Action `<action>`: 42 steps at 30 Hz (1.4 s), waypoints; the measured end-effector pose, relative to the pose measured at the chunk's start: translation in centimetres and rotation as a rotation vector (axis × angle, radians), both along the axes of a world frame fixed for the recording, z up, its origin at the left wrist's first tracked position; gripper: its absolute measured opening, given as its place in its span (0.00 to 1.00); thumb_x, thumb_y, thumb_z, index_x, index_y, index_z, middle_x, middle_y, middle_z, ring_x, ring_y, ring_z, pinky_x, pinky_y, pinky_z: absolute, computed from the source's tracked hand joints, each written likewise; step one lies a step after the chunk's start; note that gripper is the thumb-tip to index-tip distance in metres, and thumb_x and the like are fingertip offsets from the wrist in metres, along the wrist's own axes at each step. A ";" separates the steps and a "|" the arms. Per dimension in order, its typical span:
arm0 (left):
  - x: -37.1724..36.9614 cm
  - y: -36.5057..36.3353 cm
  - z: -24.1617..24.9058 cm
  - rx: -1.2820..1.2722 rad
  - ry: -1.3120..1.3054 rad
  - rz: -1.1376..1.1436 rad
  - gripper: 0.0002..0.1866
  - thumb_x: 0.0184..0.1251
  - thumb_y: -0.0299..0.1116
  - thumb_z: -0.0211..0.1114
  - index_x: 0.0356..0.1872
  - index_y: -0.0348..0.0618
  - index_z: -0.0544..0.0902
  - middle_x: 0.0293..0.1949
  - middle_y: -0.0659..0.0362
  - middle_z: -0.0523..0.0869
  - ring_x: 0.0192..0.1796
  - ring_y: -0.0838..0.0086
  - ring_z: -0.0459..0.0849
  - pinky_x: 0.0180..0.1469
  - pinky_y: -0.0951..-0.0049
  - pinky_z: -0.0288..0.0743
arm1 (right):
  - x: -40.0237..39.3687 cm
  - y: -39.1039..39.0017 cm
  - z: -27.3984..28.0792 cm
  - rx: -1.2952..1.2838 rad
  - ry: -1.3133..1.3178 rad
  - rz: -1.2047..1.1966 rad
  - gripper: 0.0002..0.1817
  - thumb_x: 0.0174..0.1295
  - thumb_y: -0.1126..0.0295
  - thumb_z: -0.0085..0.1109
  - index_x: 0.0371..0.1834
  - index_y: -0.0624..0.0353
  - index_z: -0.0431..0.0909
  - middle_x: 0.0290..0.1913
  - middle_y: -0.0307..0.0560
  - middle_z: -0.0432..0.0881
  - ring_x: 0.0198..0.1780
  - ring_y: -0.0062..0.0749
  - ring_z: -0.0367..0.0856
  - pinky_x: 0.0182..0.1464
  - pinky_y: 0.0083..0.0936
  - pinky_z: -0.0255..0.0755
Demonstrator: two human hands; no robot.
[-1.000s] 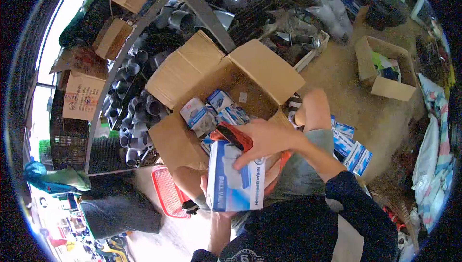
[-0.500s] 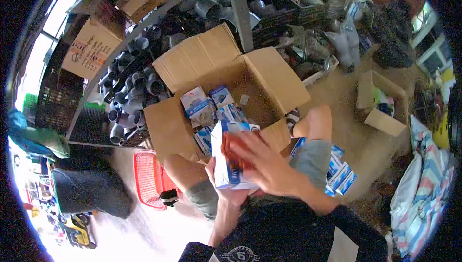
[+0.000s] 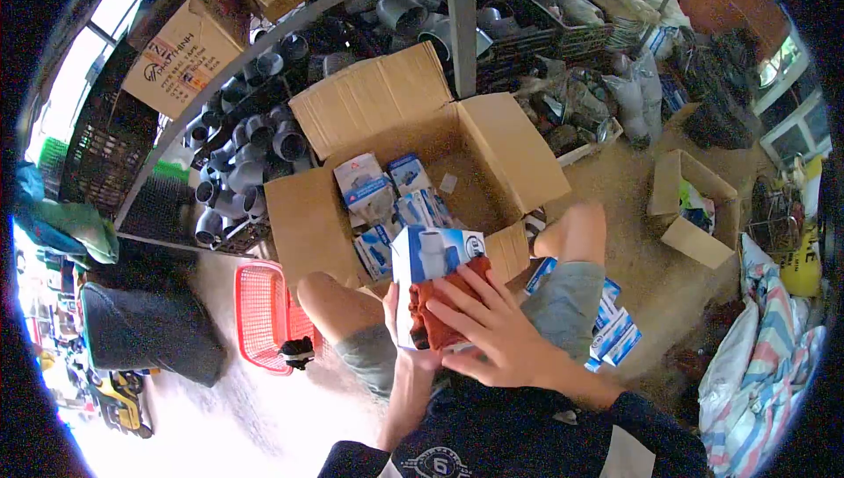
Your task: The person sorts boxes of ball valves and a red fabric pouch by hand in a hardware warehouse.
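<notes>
A white and blue printed box [image 3: 437, 248] is held in front of my body. My left hand [image 3: 418, 360] grips it from the left side and below, thumb along its edge. Against the box's upper face, my right hand [image 3: 492, 330] presses a reddish-brown cloth [image 3: 425, 304], fingers laid across it. Just beyond stands an open cardboard carton [image 3: 519, 148]. Several similar printed boxes [image 3: 366, 192] lie in its left part.
A red plastic basket [image 3: 262, 315] stands left of my leg, with a dark object on its edge. More blue-white boxes [image 3: 615, 337] lie on the floor at right. Grey pipe fittings [image 3: 251, 170] fill the rack behind. A smaller open carton [image 3: 699, 241] sits farther right.
My right hand, blurred before, has shifted over the box with the cloth, and more of the printed face shows. The box stays in my left hand. The whole view has shifted slightly.
</notes>
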State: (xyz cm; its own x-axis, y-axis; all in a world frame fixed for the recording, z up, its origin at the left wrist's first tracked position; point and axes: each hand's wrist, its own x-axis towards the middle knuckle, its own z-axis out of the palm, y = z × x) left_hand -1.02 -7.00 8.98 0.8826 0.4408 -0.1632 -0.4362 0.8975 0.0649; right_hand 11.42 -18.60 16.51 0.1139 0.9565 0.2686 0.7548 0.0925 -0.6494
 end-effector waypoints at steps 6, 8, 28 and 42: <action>-1.3 -2.5 0.8 -0.001 0.242 -0.001 0.33 0.66 0.53 0.58 0.68 0.45 0.69 0.62 0.53 0.78 0.62 0.61 0.77 0.65 0.56 0.71 | 4.1 2.7 -0.5 0.022 0.029 -0.070 0.38 0.59 0.47 0.61 0.73 0.47 0.65 0.75 0.51 0.61 0.73 0.60 0.58 0.74 0.57 0.46; 0.2 -1.9 1.9 0.047 0.208 0.067 0.28 0.72 0.55 0.50 0.64 0.48 0.73 0.61 0.57 0.79 0.61 0.63 0.77 0.65 0.59 0.70 | 3.4 3.1 -1.4 0.029 0.056 -0.038 0.35 0.61 0.51 0.58 0.72 0.49 0.67 0.73 0.51 0.65 0.72 0.59 0.59 0.74 0.55 0.47; 7.0 -1.1 5.1 0.005 0.472 0.242 0.30 0.64 0.59 0.58 0.61 0.53 0.75 0.59 0.57 0.78 0.60 0.59 0.76 0.63 0.51 0.69 | 4.4 1.2 -4.1 0.161 -0.238 -0.267 0.36 0.52 0.61 0.65 0.69 0.41 0.68 0.74 0.50 0.62 0.75 0.63 0.53 0.71 0.69 0.44; 5.4 -1.3 4.0 0.105 0.362 0.199 0.33 0.67 0.60 0.54 0.64 0.48 0.73 0.60 0.55 0.78 0.62 0.57 0.76 0.65 0.52 0.70 | 2.0 -1.5 -7.7 0.302 0.344 -0.161 0.25 0.65 0.61 0.57 0.67 0.46 0.71 0.73 0.49 0.66 0.75 0.51 0.60 0.75 0.55 0.47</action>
